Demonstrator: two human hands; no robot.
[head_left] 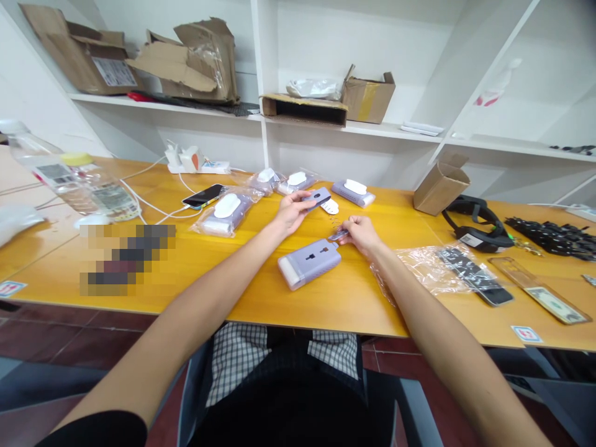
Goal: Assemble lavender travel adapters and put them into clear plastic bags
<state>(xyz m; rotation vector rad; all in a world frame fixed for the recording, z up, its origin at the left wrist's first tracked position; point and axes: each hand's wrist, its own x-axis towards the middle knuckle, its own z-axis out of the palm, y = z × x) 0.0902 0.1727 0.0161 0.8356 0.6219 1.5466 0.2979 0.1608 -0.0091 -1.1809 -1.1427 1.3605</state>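
My left hand (292, 212) is closed on a flat purple cover (319, 197) with a dark round hole, held above the table. My right hand (359, 232) pinches a small flat purple piece (338, 235) between thumb and fingers. Thin coiled springs (334, 220) show just beyond that piece; whether they touch it I cannot tell. Below and between the hands lies a purple case (311, 262) with two dark slots on top and a whitish left end. Behind my left hand's cover, a white oval piece with small marks (331, 207) is partly visible.
Several similar purple cases in plastic wrap, such as this wrapped case (224, 214), stand along the back. A phone (205, 196) and bottles (100, 186) are left. A clear plastic bag (431, 268), a black headset (482, 230) and a cardboard box (441, 185) are right.
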